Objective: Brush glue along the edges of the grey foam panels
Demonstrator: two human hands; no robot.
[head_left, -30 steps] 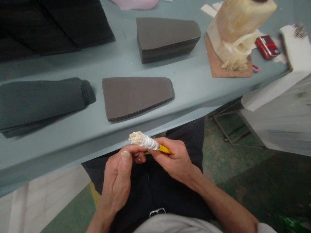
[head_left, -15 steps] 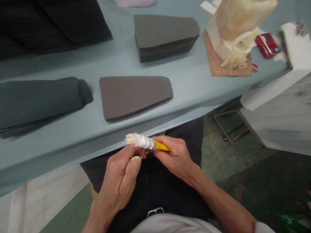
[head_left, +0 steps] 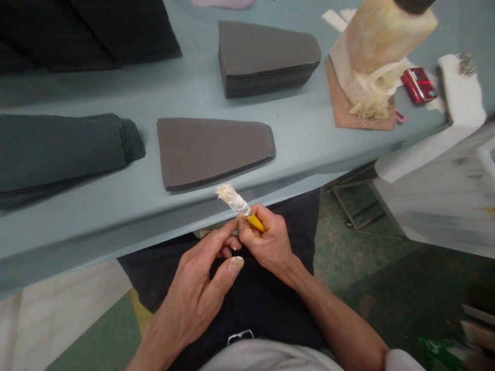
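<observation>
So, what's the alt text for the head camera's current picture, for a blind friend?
A person's right hand grips a yellow-handled, white-wrapped bristle brush, the left hand close by. Beyond, a blue-grey covered table bears stacks of dark, tapered sheets and a stained cream plastic jug.

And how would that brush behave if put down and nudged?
The brush might roll a little, as its wrapped neck looks rounded. It is probably light, being slim in the right hand. Its clumped bristles may be stiff.
</observation>
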